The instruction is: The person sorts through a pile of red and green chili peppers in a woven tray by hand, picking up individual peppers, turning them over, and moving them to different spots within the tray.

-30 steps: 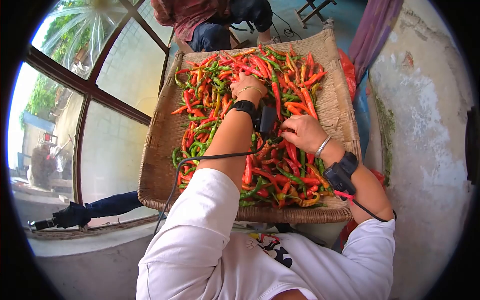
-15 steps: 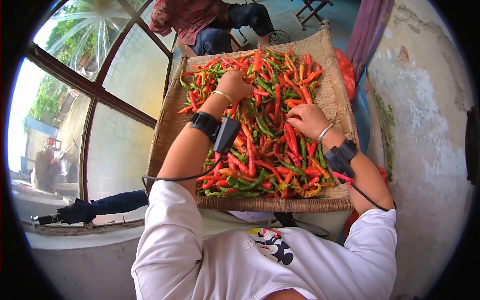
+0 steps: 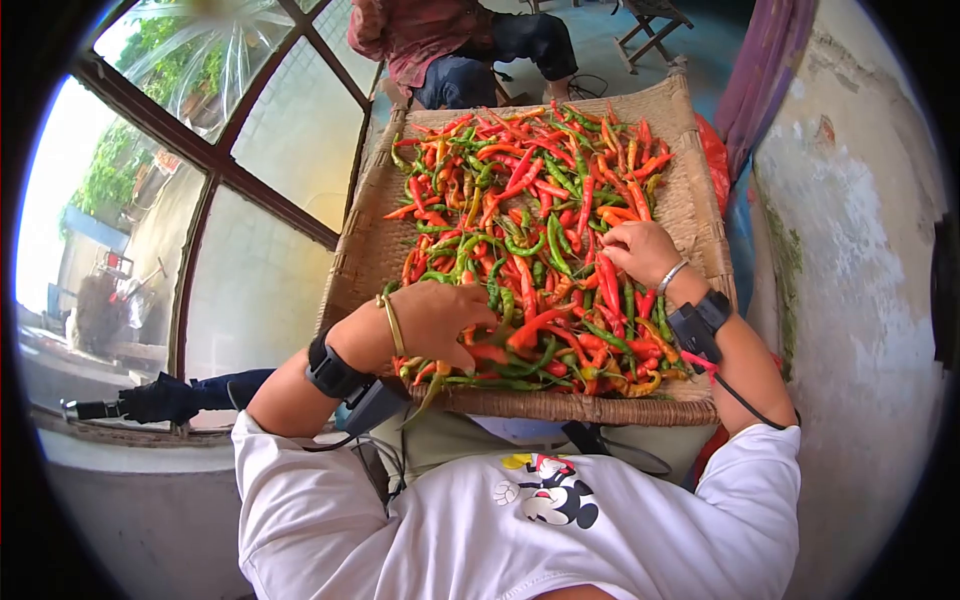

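Peppers; shirt print, probably Mickey Mouse

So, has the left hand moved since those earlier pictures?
Yes. Against the woven tray, the left hand has come towards the wearer, from the far half of the peppers to the near left part.

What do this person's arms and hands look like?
Short white fabric sleeves. The left hand has a round gold-coloured bangle; the right hand, a silver-coloured one. Both wrists carry black strapped boxes with thin black cables, the right with a pink strip.
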{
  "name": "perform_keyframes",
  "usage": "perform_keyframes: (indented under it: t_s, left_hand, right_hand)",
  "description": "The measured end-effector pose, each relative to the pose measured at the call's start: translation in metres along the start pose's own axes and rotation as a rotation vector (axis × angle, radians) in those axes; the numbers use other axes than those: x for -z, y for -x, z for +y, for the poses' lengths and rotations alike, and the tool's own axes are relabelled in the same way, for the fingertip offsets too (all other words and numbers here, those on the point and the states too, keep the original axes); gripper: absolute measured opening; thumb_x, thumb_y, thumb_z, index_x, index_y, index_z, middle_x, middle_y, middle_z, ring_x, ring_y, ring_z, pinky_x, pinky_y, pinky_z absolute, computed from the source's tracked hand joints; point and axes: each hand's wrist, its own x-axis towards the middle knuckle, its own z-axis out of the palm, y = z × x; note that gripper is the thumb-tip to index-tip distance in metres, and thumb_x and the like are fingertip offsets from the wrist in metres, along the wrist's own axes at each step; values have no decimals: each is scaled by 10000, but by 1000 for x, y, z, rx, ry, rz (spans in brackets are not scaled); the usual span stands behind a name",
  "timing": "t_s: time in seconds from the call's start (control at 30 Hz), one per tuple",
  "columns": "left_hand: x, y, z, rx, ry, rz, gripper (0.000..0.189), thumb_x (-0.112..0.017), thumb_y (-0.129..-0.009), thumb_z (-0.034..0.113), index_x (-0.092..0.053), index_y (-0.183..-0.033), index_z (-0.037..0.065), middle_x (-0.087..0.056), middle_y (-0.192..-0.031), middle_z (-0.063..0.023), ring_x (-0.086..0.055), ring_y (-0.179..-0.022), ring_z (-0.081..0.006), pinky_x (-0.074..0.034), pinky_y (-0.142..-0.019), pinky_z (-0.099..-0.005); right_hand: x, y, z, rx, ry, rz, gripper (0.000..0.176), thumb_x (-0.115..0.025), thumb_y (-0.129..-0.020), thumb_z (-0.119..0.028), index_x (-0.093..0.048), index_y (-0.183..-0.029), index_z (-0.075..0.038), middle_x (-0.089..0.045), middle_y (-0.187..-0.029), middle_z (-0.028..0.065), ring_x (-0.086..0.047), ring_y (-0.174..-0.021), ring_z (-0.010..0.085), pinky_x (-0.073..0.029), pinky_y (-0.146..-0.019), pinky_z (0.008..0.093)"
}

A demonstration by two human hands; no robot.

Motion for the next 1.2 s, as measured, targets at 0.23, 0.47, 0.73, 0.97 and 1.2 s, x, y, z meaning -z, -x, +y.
perform_keyframes:
  t_s: [0.23,0.47,0.73,0.97,1.2]
  left_hand:
    - [27,-47,-121,586,-34,416,549,-646,-705,372,-496,-1153,92,-533,-1094,-170,-527,-999,-297,-448,-802,-376]
    - [19,-125,-185,1099,15,548,848,-634,-656,551,-280,-1328,175,-242,-1374,-142,-398,-1146,-397,-411,-889,-456]
    - [24,-142,-221,1317,244,457,843,-658,-632,530,-286,-1322,220,-282,-1366,-80,-340,-1199,-353,-381,-894,-514]
    - [26,-154,-194,1379,169,508,817,-682,-628,473,-289,-1283,185,-427,-1241,-112,-429,-1141,-334,-415,-872,-436]
    - [10,-145,-227,1246,133,600,814,-702,-628,430,-283,-1274,167,-443,-1201,-169,-497,-1076,-311,-445,-844,-382]
  right_hand:
    - [1,0,1,7,-3,9,172,-582,-725,-201,-631,-784,-47,-606,-752,130,-578,-708,293,-458,-647,383]
    - [3,1,-9,33,32,-37,183,-602,-722,-161,-620,-843,-26,-602,-762,119,-585,-698,268,-466,-641,343]
    - [2,-2,-10,36,-56,-59,150,-607,-722,-180,-620,-808,-57,-585,-726,109,-570,-698,286,-455,-635,371]
    - [0,-4,-9,63,-19,-100,175,-612,-722,-151,-616,-840,-22,-595,-759,117,-579,-687,255,-460,-627,334]
    - [-7,-4,-9,31,0,-129,159,-599,-725,-202,-619,-803,-65,-599,-737,104,-580,-697,271,-461,-633,365]
